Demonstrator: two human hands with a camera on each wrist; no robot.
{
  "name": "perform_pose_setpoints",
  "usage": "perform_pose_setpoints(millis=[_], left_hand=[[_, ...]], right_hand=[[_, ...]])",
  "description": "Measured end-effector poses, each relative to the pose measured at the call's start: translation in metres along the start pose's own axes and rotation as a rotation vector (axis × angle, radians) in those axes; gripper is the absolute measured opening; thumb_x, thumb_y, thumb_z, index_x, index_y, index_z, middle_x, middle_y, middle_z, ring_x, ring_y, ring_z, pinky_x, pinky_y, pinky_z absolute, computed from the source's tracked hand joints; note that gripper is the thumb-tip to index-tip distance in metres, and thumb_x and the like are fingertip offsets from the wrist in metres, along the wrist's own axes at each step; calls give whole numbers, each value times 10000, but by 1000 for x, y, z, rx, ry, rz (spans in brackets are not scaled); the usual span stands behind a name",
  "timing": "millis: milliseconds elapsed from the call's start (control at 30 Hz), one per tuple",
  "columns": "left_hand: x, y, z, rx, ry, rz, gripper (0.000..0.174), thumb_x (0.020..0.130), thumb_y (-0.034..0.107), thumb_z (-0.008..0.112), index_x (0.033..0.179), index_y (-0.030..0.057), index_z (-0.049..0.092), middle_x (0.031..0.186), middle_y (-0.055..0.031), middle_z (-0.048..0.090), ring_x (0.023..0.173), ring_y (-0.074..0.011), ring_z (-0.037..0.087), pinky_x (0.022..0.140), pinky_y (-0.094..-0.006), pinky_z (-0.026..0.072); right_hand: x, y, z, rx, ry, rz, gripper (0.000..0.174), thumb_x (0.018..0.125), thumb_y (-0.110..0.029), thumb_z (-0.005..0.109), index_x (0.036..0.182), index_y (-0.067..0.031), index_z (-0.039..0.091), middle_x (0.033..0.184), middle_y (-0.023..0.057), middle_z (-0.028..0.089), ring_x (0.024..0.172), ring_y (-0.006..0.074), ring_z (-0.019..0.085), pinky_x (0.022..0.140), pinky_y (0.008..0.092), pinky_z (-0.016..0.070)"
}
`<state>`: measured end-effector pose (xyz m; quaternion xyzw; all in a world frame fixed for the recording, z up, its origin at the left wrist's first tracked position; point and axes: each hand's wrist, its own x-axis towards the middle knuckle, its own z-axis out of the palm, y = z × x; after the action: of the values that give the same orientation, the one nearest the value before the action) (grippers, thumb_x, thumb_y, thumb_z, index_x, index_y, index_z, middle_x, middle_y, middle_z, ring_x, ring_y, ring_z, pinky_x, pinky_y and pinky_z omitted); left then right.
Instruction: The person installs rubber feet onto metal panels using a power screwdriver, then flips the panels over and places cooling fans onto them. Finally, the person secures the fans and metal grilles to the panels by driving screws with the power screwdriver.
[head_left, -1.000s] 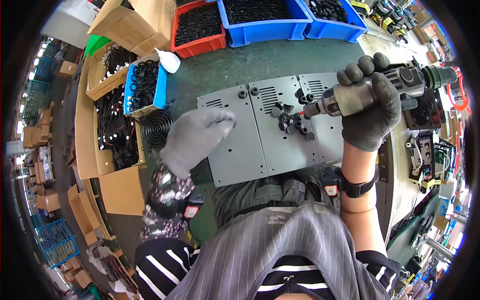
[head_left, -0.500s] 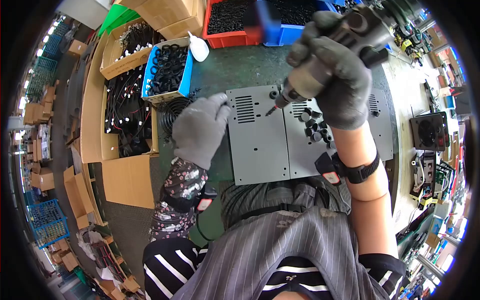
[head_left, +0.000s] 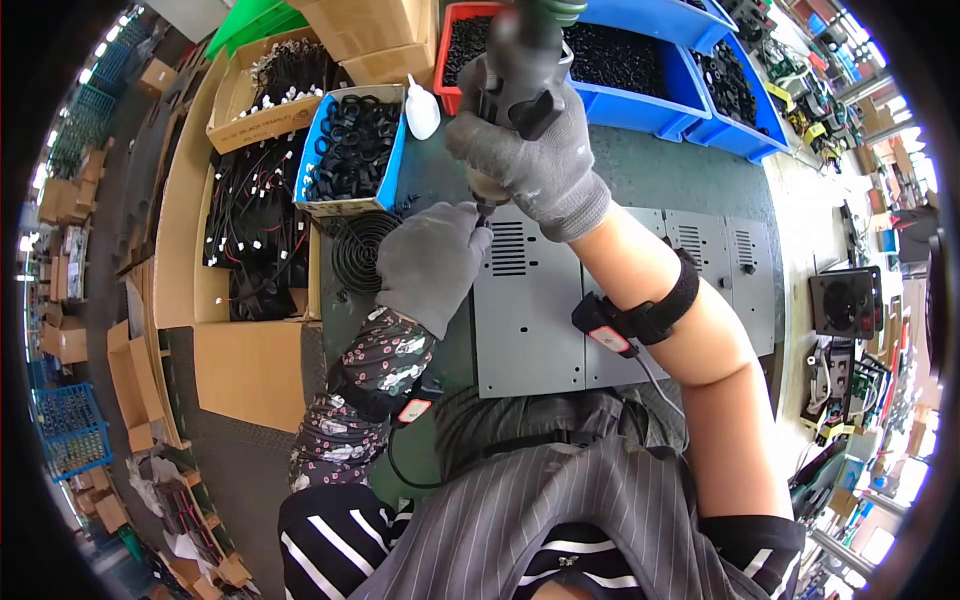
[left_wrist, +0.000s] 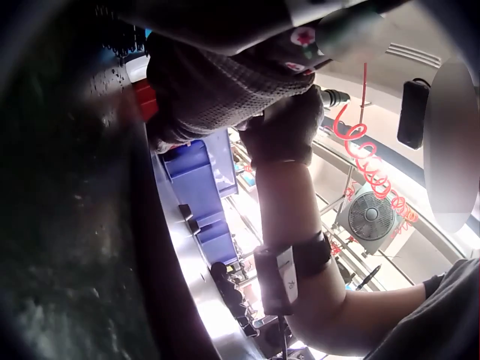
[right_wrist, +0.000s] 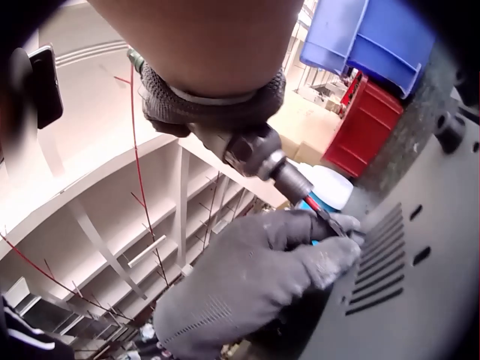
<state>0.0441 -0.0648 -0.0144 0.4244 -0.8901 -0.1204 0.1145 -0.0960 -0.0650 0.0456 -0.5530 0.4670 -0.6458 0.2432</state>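
Note:
Upright over the left grey slotted panel (head_left: 525, 345) stands a power screwdriver (head_left: 520, 85), gripped by the gloved right hand (head_left: 535, 165). The gloved left hand (head_left: 432, 262) is at that panel's upper left corner. In the right wrist view, the left hand's (right_wrist: 255, 277) thumb and finger pinch round the dark tip of the driver's bit (right_wrist: 319, 210), beside the panel's slots (right_wrist: 379, 262); whether a small part is also between them cannot be told. A black round foot (right_wrist: 450, 131) stands on the panel. The right forearm covers part of the panels.
Behind the panels are a red bin (head_left: 452, 98) and blue bins (head_left: 640, 112) of black parts. To the left are a blue-sided box (head_left: 350, 205) of black rings, a white bottle (head_left: 422, 112), a coiled black grille (head_left: 358, 255) and a carton (head_left: 180, 250) of cables.
The right hand has swung the screwdriver left and turned its tip down to the panel's corner. The left hand has moved slightly right, its fingertips now at the bit.

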Motion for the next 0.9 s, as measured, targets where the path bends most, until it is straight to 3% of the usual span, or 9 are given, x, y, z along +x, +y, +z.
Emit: perform_pose_setpoints(millis=[167, 400, 467, 533, 633, 700, 733, 800, 900], left_hand=[[1, 1, -4, -12, 4, 4, 249, 833, 322, 568, 880, 88, 639, 834, -114, 625, 782, -297, 617, 678, -414, 479], [0, -4, 7, 86, -30, -17, 258, 850, 343, 538, 900, 101, 612, 822, -75, 623, 787, -265, 629, 676, -403, 494], [0, -2, 5, 74, -13, -14, 258, 851, 340, 538, 911, 101, 615, 825, -77, 626, 784, -265, 630, 674, -400, 495], [-2, 2, 1, 54, 3, -22, 259, 853, 338, 538, 922, 102, 619, 828, -79, 630, 781, -265, 631, 672, -397, 496], [-6, 15, -16, 43, 100, 1, 214, 865, 271, 517, 958, 109, 621, 775, -73, 613, 739, -223, 624, 659, -374, 497], [-9, 26, -31, -522, 12, -95, 224, 875, 172, 480, 1048, 83, 591, 770, -46, 574, 649, -143, 559, 565, -291, 475], [-9, 27, -30, -525, 6, -88, 224, 875, 172, 480, 1048, 83, 591, 770, -46, 574, 649, -143, 559, 565, -291, 475], [-7, 26, -24, -1806, -314, -407, 276, 869, 92, 443, 1123, 42, 537, 814, -18, 529, 600, -65, 457, 492, -190, 406], [-7, 32, -5, -2067, -612, -480, 264, 932, 127, 429, 1159, 16, 503, 860, -13, 520, 588, -30, 420, 445, -142, 344]], right_hand=[[0, 2, 3, 140, -97, 202, 355, 649, -113, 690, 976, -44, 572, 766, 5, 585, 674, 84, 540, 653, 254, 471], [0, 1, 5, 157, -153, 221, 391, 635, -117, 707, 998, -37, 586, 786, 17, 599, 701, 87, 555, 661, 257, 479], [1, -2, 2, 108, -173, 103, 386, 642, -97, 702, 1001, -24, 579, 789, 28, 604, 702, 89, 554, 657, 251, 480], [-4, -23, -8, 321, -129, 54, 345, 656, -74, 691, 975, -14, 577, 792, 28, 610, 708, 88, 567, 639, 254, 484], [-24, -65, -36, 281, -31, 84, 258, 738, -58, 606, 985, -42, 536, 813, 40, 557, 727, 136, 572, 596, 283, 477], [-40, -73, -57, 414, 30, 32, 273, 778, -63, 536, 1044, -56, 477, 873, 76, 506, 744, 191, 540, 614, 302, 461], [-46, -74, -69, 473, 10, 10, 301, 782, -62, 526, 1073, -63, 453, 910, 82, 492, 782, 201, 534, 637, 315, 461], [-59, -86, -84, 478, 160, -59, 312, 770, -21, 582, 1073, -50, 517, 777, 83, 576, 724, 193, 593, 608, 320, 501], [-83, -84, -108, 625, 227, -87, 356, 759, 15, 545, 1104, -55, 492, 865, 93, 530, 725, 217, 564, 652, 351, 492]])
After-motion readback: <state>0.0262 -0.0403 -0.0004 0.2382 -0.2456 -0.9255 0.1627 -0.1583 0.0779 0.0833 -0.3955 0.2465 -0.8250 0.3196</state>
